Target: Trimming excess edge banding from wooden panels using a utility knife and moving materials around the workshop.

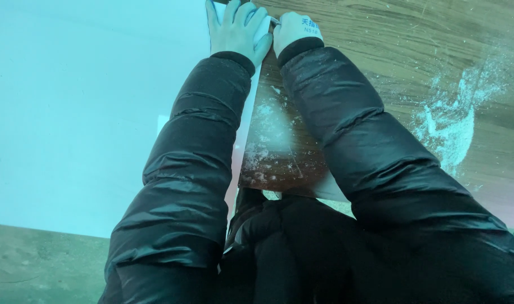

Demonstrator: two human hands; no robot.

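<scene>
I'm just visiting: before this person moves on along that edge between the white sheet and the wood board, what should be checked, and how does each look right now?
1. Left hand flat on the white sheet: ok.
2. Right hand closed on a small tool: cannot tell, since the tool is nearly hidden.
3. Both hands gloved: ok.
4. Wood board free of debris: not ok, white dust lies scattered on it.
5. Edge in plain sight: not ok, the black sleeves cover much of it.

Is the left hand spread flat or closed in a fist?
Spread flat: the gloved left hand lies with fingers extended on the white panel, beside the right hand.
</scene>
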